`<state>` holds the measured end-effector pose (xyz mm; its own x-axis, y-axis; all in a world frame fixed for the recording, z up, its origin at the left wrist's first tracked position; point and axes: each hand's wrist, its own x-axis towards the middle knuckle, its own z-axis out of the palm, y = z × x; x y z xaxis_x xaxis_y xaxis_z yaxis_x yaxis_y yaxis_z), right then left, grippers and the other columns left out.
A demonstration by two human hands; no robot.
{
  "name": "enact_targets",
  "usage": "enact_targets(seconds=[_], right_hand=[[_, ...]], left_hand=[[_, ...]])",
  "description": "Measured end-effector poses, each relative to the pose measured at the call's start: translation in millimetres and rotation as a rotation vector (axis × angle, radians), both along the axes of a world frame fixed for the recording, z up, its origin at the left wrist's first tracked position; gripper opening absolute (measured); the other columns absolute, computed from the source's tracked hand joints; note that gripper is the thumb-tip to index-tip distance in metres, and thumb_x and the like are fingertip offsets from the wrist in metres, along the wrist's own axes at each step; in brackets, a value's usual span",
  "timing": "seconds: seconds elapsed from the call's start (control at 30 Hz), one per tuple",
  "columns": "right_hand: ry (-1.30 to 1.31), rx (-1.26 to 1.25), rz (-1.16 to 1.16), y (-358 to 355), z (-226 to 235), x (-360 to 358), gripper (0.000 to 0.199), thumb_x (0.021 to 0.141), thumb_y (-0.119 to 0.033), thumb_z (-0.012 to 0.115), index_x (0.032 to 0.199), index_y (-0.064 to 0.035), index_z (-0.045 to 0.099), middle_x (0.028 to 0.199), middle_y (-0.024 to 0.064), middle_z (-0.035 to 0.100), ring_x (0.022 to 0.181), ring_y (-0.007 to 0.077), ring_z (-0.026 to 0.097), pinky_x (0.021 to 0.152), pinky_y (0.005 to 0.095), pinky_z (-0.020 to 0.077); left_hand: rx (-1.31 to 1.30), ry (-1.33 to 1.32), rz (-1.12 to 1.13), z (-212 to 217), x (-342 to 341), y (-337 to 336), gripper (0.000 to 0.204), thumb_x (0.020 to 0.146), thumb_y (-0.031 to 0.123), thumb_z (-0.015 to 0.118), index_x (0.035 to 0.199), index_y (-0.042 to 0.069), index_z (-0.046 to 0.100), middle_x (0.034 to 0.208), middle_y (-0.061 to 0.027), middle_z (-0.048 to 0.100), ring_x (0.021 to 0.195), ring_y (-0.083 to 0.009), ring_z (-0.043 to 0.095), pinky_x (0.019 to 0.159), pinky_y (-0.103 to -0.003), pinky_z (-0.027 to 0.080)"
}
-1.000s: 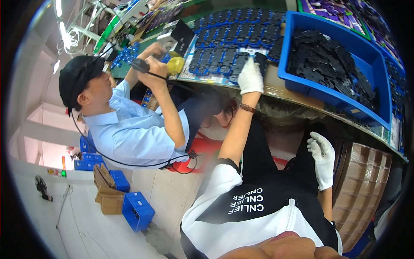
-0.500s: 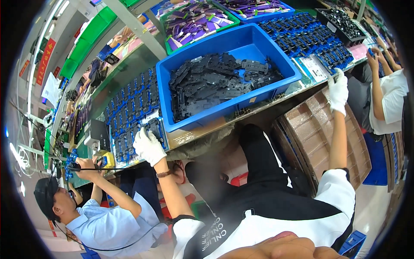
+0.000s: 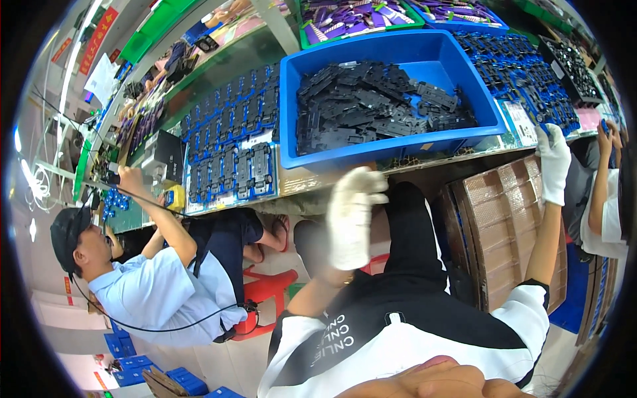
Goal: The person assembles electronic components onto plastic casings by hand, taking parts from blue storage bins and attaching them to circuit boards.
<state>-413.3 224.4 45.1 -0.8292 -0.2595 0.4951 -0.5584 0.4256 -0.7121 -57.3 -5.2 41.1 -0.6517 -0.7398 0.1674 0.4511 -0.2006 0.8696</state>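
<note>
Bin, blue, sits at the bench's front edge, about the middle of it, full of loose black plastic parts; single parts too jumbled to tell apart. Left hand in a white glove hangs just below the bench edge under the bin's front left corner, blurred; fingers look loosely curled, holding nothing visible, contact with the bench cannot be told. Right hand, also white-gloved, is up at the front edge right of the bin, fingertips touching the bench beside a white label; whether it grips anything cannot be told, the fingers are bent over the edge.

Blue trays with black pieces lie in rows left of the bin; more trays to its right, running to the far right corner. Purple items at the back are cut off by the frame. Brown cartons stand under the bench at the right, partly behind the right arm.

A co-worker in a light blue shirt and black cap sits at the left end, one hand raised to the bench, a cable trailing over the shirt. Another person's arm shows at the right rim, mostly cut off. Red stool on a pale floor; blue crates at the lower left.
</note>
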Motion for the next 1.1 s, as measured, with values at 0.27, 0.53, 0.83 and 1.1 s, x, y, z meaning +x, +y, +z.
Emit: enact_targets(seconds=[0.27,0.53,0.83,1.1], right_hand=[[0.123,0.356,0.772,-95.1,57.6,175.5,0.017,0.078,-0.014,0.070,0.093,-0.0062,0.065,0.085,0.0136,0.064,0.076,0.0300,0.063,0.068,0.0361,0.0496],[0.431,0.470,0.573,-186.2,63.3,104.9,0.023,0.084,-0.017,0.064,0.102,-0.0030,0.061,0.097,0.0132,0.062,0.090,0.0324,0.060,0.076,0.0388,0.0494],[0.367,0.645,0.300,-213.4,26.7,17.9,0.018,0.075,-0.027,0.071,0.083,-0.0111,0.070,0.088,0.0143,0.064,0.087,0.0341,0.062,0.077,0.0415,0.0491],[-0.795,-0.206,0.741,-178.9,41.4,172.0,0.021,0.087,-0.021,0.066,0.098,-0.0043,0.062,0.077,0.0037,0.064,0.063,0.0076,0.058,0.058,0.0198,0.0456]], left_hand=[[0.474,0.388,-0.309,-3.2,-55.6,17.8,0.060,0.092,0.033,0.058,0.142,0.015,0.030,0.140,-0.0100,0.042,0.128,-0.0276,0.041,0.106,-0.051,0.035],[0.808,0.437,-0.054,-12.0,13.6,-11.8,0.044,0.094,0.027,0.059,0.133,0.015,0.043,0.131,-0.0076,0.050,0.119,-0.0242,0.049,0.103,-0.048,0.041],[0.866,0.408,-0.127,-3.0,33.6,-5.2,0.051,0.089,0.036,0.063,0.132,0.014,0.047,0.130,-0.0121,0.052,0.123,-0.0333,0.048,0.107,-0.053,0.036],[0.861,0.501,-0.321,6.5,30.5,8.4,0.059,0.087,0.028,0.067,0.138,0.015,0.040,0.140,-0.0082,0.046,0.124,-0.0360,0.047,0.105,-0.055,0.038]])
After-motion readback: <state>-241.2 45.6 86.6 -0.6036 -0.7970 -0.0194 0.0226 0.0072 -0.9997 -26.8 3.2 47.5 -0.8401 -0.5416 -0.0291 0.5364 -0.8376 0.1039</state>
